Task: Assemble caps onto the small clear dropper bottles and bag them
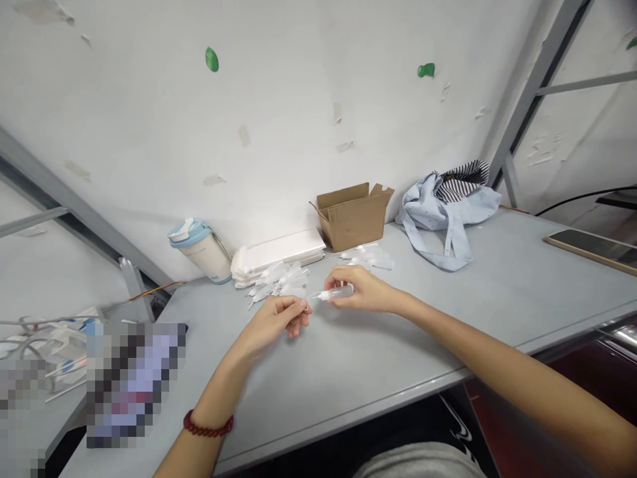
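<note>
My right hand [362,287] grips a small translucent squeeze bottle [340,292], its white collar and thin needle tip aimed left. Close to that tip, my left hand [281,317] is closed in a pinch between thumb and forefinger; what it holds is too small and faint to make out. A red beaded bracelet [208,425] circles the left wrist. Behind the left hand lies a pile of similar clear bottles [281,279] with thin tips. A second group of clear bottles [371,255] rests behind the right hand.
Along the wall stand a blue-lidded cup [202,252], a stack of white paper packets [279,255], an open cardboard box [355,219] and a light blue cloth bag [428,206]. A phone [594,247] lies at the right of the grey table [358,372]; a blurred-out object [139,385] lies left.
</note>
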A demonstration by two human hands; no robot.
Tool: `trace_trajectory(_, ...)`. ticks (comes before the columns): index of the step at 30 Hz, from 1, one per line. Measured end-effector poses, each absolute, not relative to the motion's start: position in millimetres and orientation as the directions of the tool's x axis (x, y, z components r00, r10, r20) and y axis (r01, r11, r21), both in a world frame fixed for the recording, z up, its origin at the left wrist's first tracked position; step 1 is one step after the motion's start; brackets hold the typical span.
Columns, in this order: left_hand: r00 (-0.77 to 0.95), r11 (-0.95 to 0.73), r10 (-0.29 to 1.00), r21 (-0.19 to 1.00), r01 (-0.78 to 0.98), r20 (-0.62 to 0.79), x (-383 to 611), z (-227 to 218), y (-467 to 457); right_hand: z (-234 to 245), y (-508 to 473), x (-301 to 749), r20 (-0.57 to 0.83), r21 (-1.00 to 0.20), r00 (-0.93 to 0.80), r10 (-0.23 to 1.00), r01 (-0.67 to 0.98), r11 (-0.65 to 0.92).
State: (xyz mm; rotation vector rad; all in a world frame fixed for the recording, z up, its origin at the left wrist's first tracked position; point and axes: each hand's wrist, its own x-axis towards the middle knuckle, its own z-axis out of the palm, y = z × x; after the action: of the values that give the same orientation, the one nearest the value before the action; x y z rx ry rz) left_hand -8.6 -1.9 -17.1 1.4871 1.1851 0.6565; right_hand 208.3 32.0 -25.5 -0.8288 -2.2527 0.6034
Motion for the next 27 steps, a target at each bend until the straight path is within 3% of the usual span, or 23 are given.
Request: trace_trajectory(27,0.397,0.046,0.904,0.960,0.278,-0.158,-9.9,-23.0,0.2,-32.4,31.2,205.2,0.455,-0.588,-0.611,0.648,0.341,0.734)
